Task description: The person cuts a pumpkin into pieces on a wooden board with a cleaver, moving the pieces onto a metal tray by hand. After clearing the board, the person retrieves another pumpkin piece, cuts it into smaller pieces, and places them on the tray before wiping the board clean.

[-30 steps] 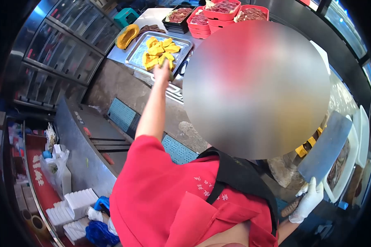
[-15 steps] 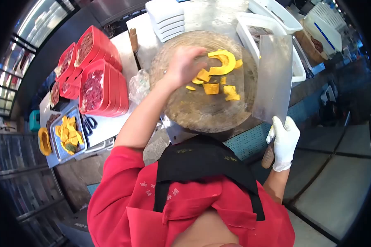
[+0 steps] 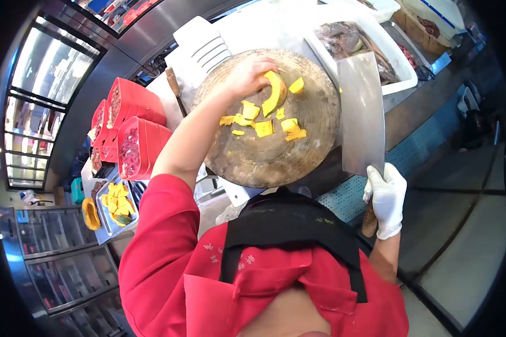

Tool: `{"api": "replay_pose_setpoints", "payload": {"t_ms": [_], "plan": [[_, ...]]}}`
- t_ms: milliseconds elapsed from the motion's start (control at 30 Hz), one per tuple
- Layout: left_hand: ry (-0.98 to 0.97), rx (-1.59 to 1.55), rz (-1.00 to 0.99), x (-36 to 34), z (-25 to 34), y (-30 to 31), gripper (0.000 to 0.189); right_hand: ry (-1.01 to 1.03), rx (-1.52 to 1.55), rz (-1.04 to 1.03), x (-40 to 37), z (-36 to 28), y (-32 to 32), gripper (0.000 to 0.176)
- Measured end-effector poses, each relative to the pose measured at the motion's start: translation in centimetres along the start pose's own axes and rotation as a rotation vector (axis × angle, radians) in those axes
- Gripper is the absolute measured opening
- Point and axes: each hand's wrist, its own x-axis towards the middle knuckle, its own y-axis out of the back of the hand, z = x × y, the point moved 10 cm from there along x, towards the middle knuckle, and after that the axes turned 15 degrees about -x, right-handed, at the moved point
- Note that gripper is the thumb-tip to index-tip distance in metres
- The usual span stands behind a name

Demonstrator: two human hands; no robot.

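1. Head view, the board: a round, worn wooden chopping block [image 3: 264,160] sits toward 12 o'clock of the frame, above the person's red sleeve and black apron strap.
2. The bare left hand [image 3: 247,72] lies at the block's 11 o'clock edge, fingers curled down and grasping one end of a curved orange pumpkin wedge with a dark rind [image 3: 275,94] – the wedge rests on the wood near the block's centre-top.
3. Small yellow pumpkin cubes [image 3: 263,128] are scattered just below and beside the wedge, around the middle of the block; one more lies at the wedge's 2 o'clock.
4. The white-gloved right hand [image 3: 387,199] is at 4 o'clock of the block, off its edge, clenched around the brown wooden handle of a broad steel cleaver [image 3: 362,112]. The flat blade stands up toward 12 o'clock, overlapping the block's 3 o'clock rim.
5. Around the block: a white plastic tub of dark raw meat [image 3: 402,84] at 1 o'clock, a stack of white rectangular plates [image 3: 199,45] at 11 o'clock, stacked red trays of red meat [image 3: 146,140] at 9 o'clock.
6. Farther off at 8 o'clock – a metal tray of yellow pumpkin chunks [image 3: 117,203], well apart from the block.
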Motion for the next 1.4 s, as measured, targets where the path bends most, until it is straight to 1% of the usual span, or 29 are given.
{"api": "replay_pose_setpoints", "payload": {"t_ms": [67,100,133,200,233,267,333,367,400,467,500,533,567,600,633,667,700,733,767,800,867,933,1000,1100,1200,1267,1300,1333,1400], "plan": [[0.224,-0.219,0.286,-3.0,-0.5,3.2,0.031,0.07,0.063,-0.058,0.8,-0.5,-0.9,0.012],[0.337,-0.22,0.384,-4.6,0.0,4.4,0.028,0.111,0.032,-0.085,1.3,-0.7,-1.3,0.01],[0.352,-0.199,0.387,-5.8,0.7,4.8,0.028,0.12,0.041,-0.107,1.7,-0.8,-1.9,0.01],[0.325,-0.278,0.572,-9.2,2.0,7.1,0.028,0.156,0.042,-0.175,2.3,-1.6,-3.5,0.008],[0.304,-0.28,0.623,-10.6,2.9,7.7,0.029,0.171,0.042,-0.208,2.5,-2.1,-4.5,0.008],[0.327,-0.257,0.641,-12.1,3.4,8.1,0.029,0.172,0.019,-0.246,2.5,-2.5,-5.4,0.007],[0.261,-0.137,0.666,-14.4,5.7,8.8,0.029,0.184,-0.017,-0.311,2.5,-3.3,-7.3,0.007],[0.271,-0.134,0.703,-15.6,6.5,8.9,0.029,0.21,-0.03,-0.347,2.3,-3.9,-8.3,0.007],[0.29,-0.123,0.723,-16.8,7.4,8.7,0.029,0.233,-0.044,-0.382,2.1,-4.5,-9.2,0.007],[0.449,-0.126,0.789,-19.5,7.9,8.1,0.029,0.253,-0.03,-0.435,1.8,-5.3,-10.9,0.007],[0.483,-0.056,0.808,-20.6,8.6,8.0,0.029,0.312,-0.081,-0.45,1.4,-6.4,-11.7,0.006],[0.492,-0.058,0.822,-21.4,9.5,7.5,0.029,0.369,-0.132,-0.461,1.3,-7.3,-12.3,0.005],[0.703,-0.04,0.803,-22.4,9.5,6.7,0.028,0.595,-0.238,-0.39,1.0,-8.8,-12.7,0.005],[0.911,-0.027,0.777,-23.5,9.3,5.7,0.027,0.595,-0.254,-0.395,1.3,-8.9,-13.3,0.005],[0.893,0.031,0.798,-23.6,10.2,5.4,0.025,0.723,-0.33,-0.362,0.9,-10.1,-13.9,0.006],[0.896,0.017,0.81,-23.7,10.3,5.1,0.025,0.852,-0.404,-0.327,0.3,-11.4,-14.4,0.007],[1.038,-0.021,0.747,-24.3,9.6,3.9,0.025,1.085,-0.492,-0.265,-1.2,-13.6,-14.8,0.011],[1.179,-0.061,0.679,-25.2,9.1,2.4,0.025,1.087,-0.509,-0.277,-1.1,-14.0,-15.2,0.011],[1.097,0.022,0.677,-24.8,9.5,2.4,0.027,1.078,-0.551,-0.325,-1.0,-14.3,-16.1,0.012],[1.099,0.013,0.686,-25.0,9.4,2.1,0.027,1.067,-0.592,-0.37,-0.8,-14.4,-16.8,0.013],[1.018,0.087,0.699,-24.7,10.0,2.1,0.028,1.026,-0.657,-0.412,0.0,-14.7,-17.8,0.015],[0.996,0.109,0.715,-24.7,10.3,1.9,0.028,1.204,-0.718,-0.39,-0.7,-15.8,-18.9,0.016],[0.969,0.136,0.73,-24.3,10.8,2.1,0.028,1.209,-0.784,-0.409,-0.5,-16.0,-19.9,0.018],[1.016,0.072,0.805,-24.8,11.3,2.1,0.025,1.264,-0.912,-0.453,-0.1,-15.3,-21.7,0.017],[1.024,0.056,0.862,-25.4,11.2,1.7,0.024,1.211,-0.891,-0.459,-0.5,-17.3,-21.4,0.018],[0.904,0.132,0.914,-25.0,11.8,2.1,0.025,1.214,-0.869,-0.423,-1.2,-19.9,-20.8,0.018],[0.905,0.125,0.916,-25.2,11.6,1.9,0.025,1.219,-0.84,-0.383,-1.4,-20.8,-20.6,0.019],[0.885,0.138,0.924,-25.2,11.8,2.0,0.025,1.217,-0.847,-0.385,-1.5,-21.0,-21.1,0.019],[0.862,0.151,0.94,-25.1,11.9,2.1,0.025,1.202,-0.733,-0.39,-1.5,-21.7,-21.6,0.019]]}}
